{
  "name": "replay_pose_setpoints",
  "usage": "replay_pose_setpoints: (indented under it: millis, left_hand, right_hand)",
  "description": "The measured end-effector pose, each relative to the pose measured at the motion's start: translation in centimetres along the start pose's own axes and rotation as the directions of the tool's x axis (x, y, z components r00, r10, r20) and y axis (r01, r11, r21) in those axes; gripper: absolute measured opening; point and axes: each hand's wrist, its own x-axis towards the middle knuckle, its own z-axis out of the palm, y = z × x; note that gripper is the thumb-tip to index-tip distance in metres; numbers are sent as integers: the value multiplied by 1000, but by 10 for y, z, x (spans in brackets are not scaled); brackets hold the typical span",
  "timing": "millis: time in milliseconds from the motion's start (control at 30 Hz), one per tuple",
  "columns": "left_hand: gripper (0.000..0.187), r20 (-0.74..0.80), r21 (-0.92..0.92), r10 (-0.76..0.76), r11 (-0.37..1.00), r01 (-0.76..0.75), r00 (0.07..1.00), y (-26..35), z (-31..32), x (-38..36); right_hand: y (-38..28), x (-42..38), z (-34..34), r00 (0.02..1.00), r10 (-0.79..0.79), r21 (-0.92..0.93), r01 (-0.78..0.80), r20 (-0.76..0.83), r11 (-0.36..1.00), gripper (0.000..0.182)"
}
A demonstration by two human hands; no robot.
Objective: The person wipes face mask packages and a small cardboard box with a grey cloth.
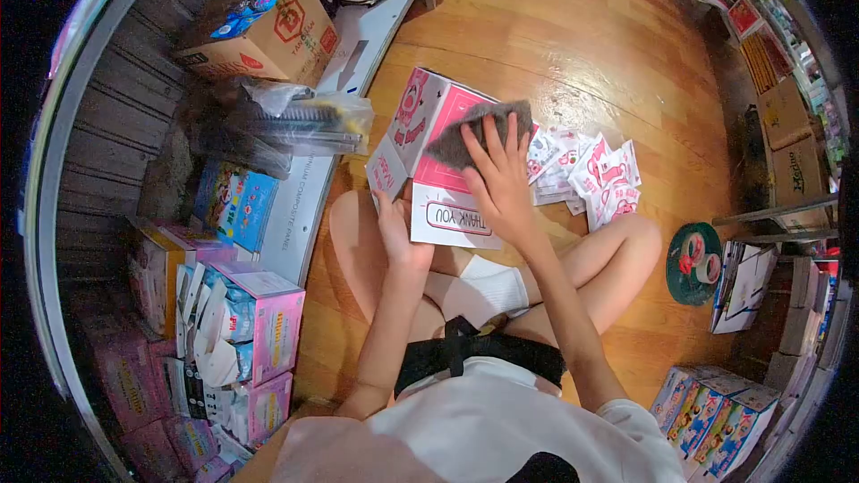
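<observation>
A pink and white cardboard box (426, 192) with "THANK YOU" lettering stands tilted in front of my crossed legs. My left hand (400, 231) grips its lower left edge, thumb on the near side and the other fingers partly hidden. My right hand (502, 188) lies with fingers spread over a grey cloth (463, 136), pressing it against the box's pink face. Just right of the box, several white and pink printed packets (604, 177) are heaped on the floor.
Along the left, a low shelf (304, 179) bears a brown carton (284, 31), plastic-wrapped items (309, 121) and a blue box (237, 201). Pink boxes (273, 326) are stacked nearby. Tape rolls (696, 255) lie right of my knee, near printed boxes (716, 416) and shelving.
</observation>
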Motion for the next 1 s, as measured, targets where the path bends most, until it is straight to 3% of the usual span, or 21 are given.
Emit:
replay_pose_setpoints:
  millis: [67,167,200,233,300,367,400,433,500,567,667,700,767,800,833,1000]
  left_hand:
    - [55,-9,10,25,1000,-25,1000,-3,7,-7]
    - [53,-5,-30,103,994,-103,995,-9,-19,4]
    - [51,11,-31,170,985,-170,985,-5,-16,3]
    - [49,93,-85,103,992,-95,990,4,-19,3]
    - [49,-70,-127,14,992,-23,997,15,-17,7]
    - [50,28,-135,26,991,-22,999,15,-22,6]
    - [51,74,-136,30,991,-20,997,14,-24,5]
    - [54,-77,-76,15,997,-20,997,10,-12,-3]
    - [55,-54,64,86,995,-82,995,-4,-13,-7]
    - [55,-54,10,52,999,-52,997,-6,-6,-8]
    - [54,-76,-42,46,998,-50,996,-10,-8,-3]
    - [53,-88,-54,55,997,-60,995,-12,-14,1]
    - [51,75,-129,29,991,-19,997,-14,-44,11]
    - [50,158,-162,19,987,7,987,-14,-54,14]
    - [50,142,-156,-17,987,39,990,-12,-51,14]
    - [49,127,-113,-142,981,157,982,-30,-74,6]
  right_hand:
    - [-7,13,-2,999,-1,-50,-2,-54,999,52]
    - [-25,9,3,988,-110,-47,116,109,992,53]
    - [-29,-1,7,978,-132,36,128,162,991,54]
    - [-33,-17,14,964,-157,121,134,212,984,54]
    - [-34,-44,24,952,-153,214,96,267,972,54]
    - [-19,-66,24,956,-88,230,22,281,973,54]
    - [-10,-66,23,973,-44,166,6,226,986,53]
    - [1,-61,22,986,2,103,-20,169,995,53]
    - [11,-45,18,999,44,42,-46,27,998,52]
    - [7,-18,-1,990,35,42,-29,-138,999,51]
    - [-10,5,-15,977,69,55,-59,-202,997,51]
    - [-13,2,-9,983,76,81,-63,-164,995,50]
    - [-21,-21,8,992,88,134,-76,-88,988,49]
    - [-26,-41,17,999,39,69,-41,27,997,48]
    - [-33,-60,22,989,-2,7,1,145,1000,48]
    - [-53,-96,10,997,65,108,-68,35,992,42]
